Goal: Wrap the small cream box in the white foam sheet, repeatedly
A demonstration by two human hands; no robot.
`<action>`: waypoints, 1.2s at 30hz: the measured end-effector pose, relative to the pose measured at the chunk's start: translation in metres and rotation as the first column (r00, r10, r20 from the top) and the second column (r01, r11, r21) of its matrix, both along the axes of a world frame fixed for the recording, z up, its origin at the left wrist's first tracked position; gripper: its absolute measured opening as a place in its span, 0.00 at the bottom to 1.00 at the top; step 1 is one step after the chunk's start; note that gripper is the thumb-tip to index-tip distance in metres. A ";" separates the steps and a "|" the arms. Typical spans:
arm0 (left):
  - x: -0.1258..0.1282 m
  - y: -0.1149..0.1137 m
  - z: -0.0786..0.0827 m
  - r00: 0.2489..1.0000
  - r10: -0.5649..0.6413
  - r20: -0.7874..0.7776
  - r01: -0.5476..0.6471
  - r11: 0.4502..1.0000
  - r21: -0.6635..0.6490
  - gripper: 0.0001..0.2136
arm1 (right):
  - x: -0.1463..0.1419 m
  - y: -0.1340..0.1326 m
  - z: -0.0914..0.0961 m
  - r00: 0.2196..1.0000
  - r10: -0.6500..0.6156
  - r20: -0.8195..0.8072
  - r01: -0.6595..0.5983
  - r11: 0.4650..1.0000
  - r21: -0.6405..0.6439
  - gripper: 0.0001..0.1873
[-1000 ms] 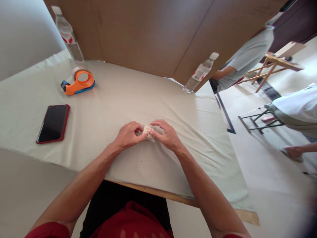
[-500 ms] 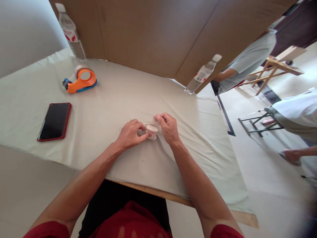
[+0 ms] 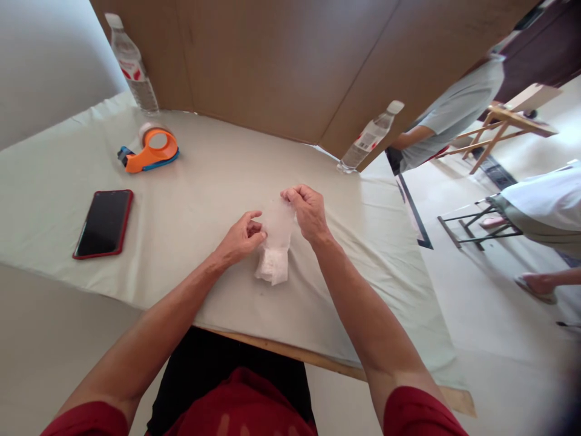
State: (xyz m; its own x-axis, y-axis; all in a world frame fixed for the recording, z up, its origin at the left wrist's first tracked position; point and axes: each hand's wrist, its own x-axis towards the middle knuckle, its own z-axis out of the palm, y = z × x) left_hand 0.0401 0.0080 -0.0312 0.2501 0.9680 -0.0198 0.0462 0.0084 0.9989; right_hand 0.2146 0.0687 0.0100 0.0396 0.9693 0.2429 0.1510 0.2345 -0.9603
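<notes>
Right hand pinches the top edge of a thin, translucent, crinkled sheet; left hand pinches its side. Below both grips its bunched end rests on the open, cloth-covered surface.

A brown cardboard panel stands along the far edge of the desk, which a pale cloth covers. A clear water bottle stands at the panel's left end, with an orange tape dispenser lying just in front of it. A red-cased phone lies dark face up, well out from the panel's left part. A second bottle stands at the panel's right corner. Past that corner a person in a grey shirt is beside a wooden stand.
</notes>
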 end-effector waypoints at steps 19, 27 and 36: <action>-0.001 -0.003 0.008 0.992 0.009 0.125 0.009 0.991 -0.136 0.14 | -0.006 -0.072 -0.037 0.928 -0.030 0.371 0.057 0.996 -0.063 0.12; -0.008 0.010 0.001 0.934 0.356 0.020 -0.353 0.932 -0.082 0.18 | 0.018 -0.056 -0.048 0.975 -0.181 -0.126 0.145 0.957 -0.253 0.09; -0.016 -0.006 0.020 0.906 0.319 -0.279 -0.257 0.937 0.234 0.16 | 0.023 -0.055 -0.052 0.974 -0.221 -0.056 0.206 0.959 -0.192 0.13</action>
